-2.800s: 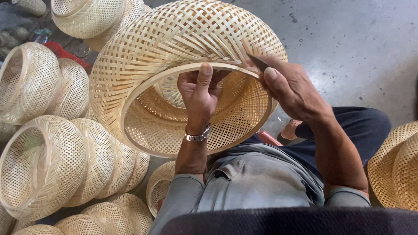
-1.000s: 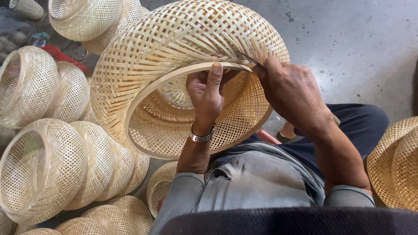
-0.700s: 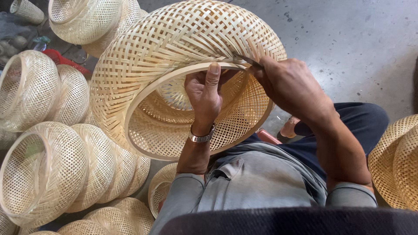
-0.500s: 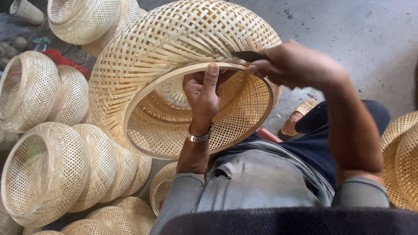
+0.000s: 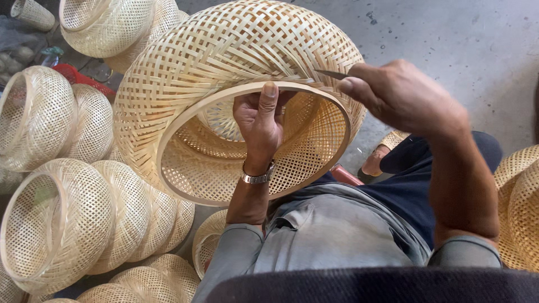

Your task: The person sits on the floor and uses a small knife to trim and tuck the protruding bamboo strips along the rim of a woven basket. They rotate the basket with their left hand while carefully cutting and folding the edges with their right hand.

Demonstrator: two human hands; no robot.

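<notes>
A large woven bamboo basket lies on its side on my lap, its round wooden rim facing me. My left hand, with a metal watch at the wrist, reaches into the opening and grips the top of the rim, thumb pressed on the hoop. My right hand is closed around a small dark blade whose tip rests against the weave at the rim's upper right.
Several finished woven baskets are stacked at the left and lower left, more baskets at the top left and another basket at the right edge. Grey concrete floor lies beyond my knees.
My right hand has lifted away from the rim and drawn to the right, with the blade now pointing at the rim's edge. The left hand keeps its grip on the hoop.
</notes>
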